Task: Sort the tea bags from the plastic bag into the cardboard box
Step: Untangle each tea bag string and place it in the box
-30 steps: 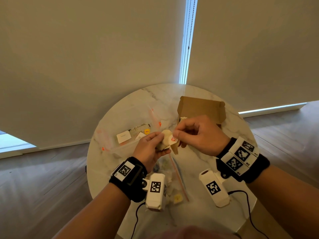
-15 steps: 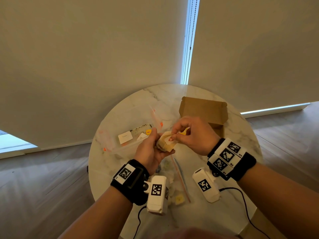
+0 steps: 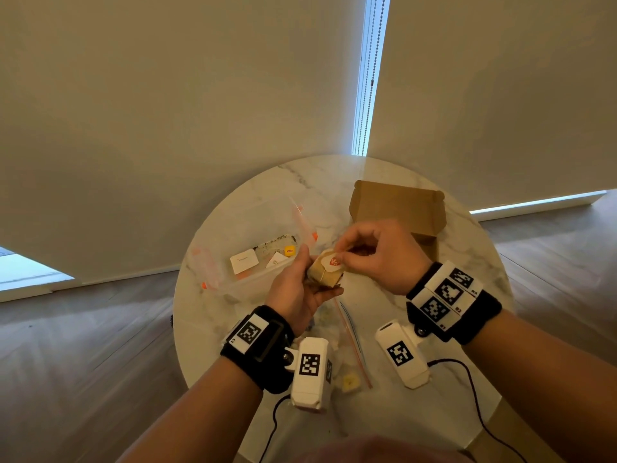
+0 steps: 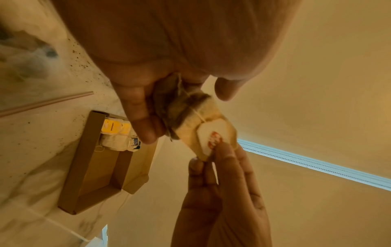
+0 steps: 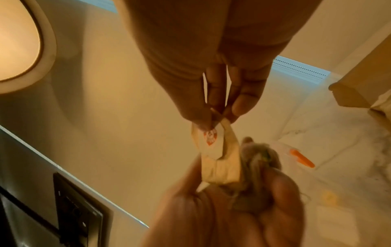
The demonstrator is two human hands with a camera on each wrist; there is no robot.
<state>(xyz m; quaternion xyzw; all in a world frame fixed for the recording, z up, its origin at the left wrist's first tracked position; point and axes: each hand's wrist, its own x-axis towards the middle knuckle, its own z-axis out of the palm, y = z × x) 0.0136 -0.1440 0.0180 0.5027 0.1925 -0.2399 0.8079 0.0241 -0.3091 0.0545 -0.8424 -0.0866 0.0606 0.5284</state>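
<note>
Head view: both hands (image 3: 334,272) grip tea bags (image 3: 325,274) above table (image 3: 467,329).

The right hand (image 5: 213,70) is pinching the red-printed paper tag (image 5: 209,142) of a tea bag (image 5: 222,165). Just below the tag, the left hand (image 5: 232,208) is gripping the bag. An orange zip slider (image 5: 301,158) is lying right of the tag on the marble table (image 5: 349,150).

Dim warm light, bright window slit, wrist views blurred, edges bowed
</note>
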